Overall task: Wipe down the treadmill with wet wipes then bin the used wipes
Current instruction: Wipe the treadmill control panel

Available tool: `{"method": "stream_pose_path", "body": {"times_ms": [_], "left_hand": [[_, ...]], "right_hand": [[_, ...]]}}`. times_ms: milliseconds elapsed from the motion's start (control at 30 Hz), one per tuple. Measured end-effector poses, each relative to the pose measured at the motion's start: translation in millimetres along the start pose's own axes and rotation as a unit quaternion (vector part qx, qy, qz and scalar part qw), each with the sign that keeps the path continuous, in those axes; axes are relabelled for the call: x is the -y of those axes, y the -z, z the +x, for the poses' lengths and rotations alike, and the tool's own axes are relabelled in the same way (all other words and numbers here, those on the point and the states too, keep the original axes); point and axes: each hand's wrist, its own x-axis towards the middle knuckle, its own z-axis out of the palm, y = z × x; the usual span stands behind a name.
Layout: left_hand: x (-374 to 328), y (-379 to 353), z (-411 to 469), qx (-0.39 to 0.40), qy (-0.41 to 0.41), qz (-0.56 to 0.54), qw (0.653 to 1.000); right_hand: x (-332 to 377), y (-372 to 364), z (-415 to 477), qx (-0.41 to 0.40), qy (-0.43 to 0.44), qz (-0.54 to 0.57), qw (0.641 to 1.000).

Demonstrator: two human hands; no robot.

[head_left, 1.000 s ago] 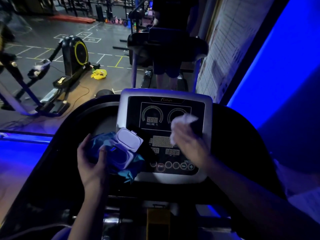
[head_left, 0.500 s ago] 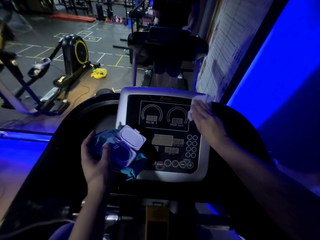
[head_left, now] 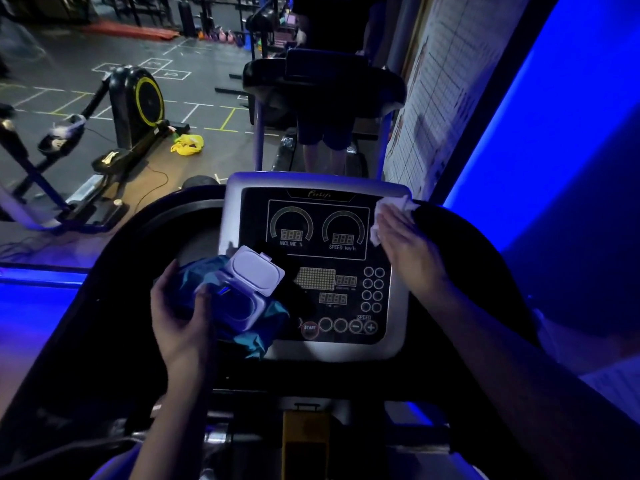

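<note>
Surroundings: far left, an exercise machine [head_left: 138,105] with a yellow-rimmed wheel stands on the gym floor. A crumpled yellow bag [head_left: 187,144] lies just beside its base. Straight ahead, a second treadmill [head_left: 322,84] with a person [head_left: 325,147] standing on it. To the right, a gridded wall chart [head_left: 440,98], then a wall lit blue.

Hard to read: the person ahead shows plainly only as shorts and legs; the rest is dark. The black housing around the treadmill console [head_left: 311,265] merges into shadow. The pack covers the console's lower left corner and part of the START row.

Task items: left hand [head_left: 180,320] grips the wipes pack [head_left: 239,306], fingers curled round its left side, thumb across the top. The pack is teal, its white lid [head_left: 256,270] flipped up and open, resting against the console's left edge. At the console's upper right corner, the white wet wipe [head_left: 388,216] lies bunched on the silver bezel, beside the SPEED dial. Right hand [head_left: 408,247] lies flat on it, fingers straight and together, pressing it to the surface. The wipe sticks out past the fingertips.
</note>
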Motion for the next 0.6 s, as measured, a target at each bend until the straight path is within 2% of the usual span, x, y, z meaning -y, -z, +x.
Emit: {"method": "stream_pose_path", "body": {"times_ms": [100, 167, 267, 400, 467, 500, 567, 600], "left_hand": [[3, 1, 0, -0.035, -0.017, -0.006, 0.999], [6, 5, 3, -0.075, -0.021, -0.014, 0.997], [8, 11, 9, -0.098, -0.041, -0.020, 0.994], [10, 13, 9, -0.103, -0.050, -0.027, 0.993], [10, 13, 6, -0.109, -0.045, -0.020, 0.993], [13, 14, 6, -0.106, -0.051, -0.019, 0.993], [10, 15, 6, -0.110, -0.049, -0.022, 0.992], [10, 16, 4, -0.113, -0.044, -0.031, 0.992]], "right_hand": [[6, -13, -21, -0.049, 0.008, 0.012, 0.999], [30, -23, -55, -0.077, 0.003, 0.072, 0.994], [47, -29, -86, -0.060, 0.064, 0.144, 0.986], [50, -10, -76, -0.027, 0.148, 0.160, 0.976], [45, -3, -64, -0.055, 0.162, 0.152, 0.974], [34, -3, -55, -0.069, 0.127, 0.155, 0.977], [16, 0, -36, -0.067, -0.028, 0.196, 0.978], [17, 1, -31, -0.069, -0.091, 0.179, 0.977]]}}
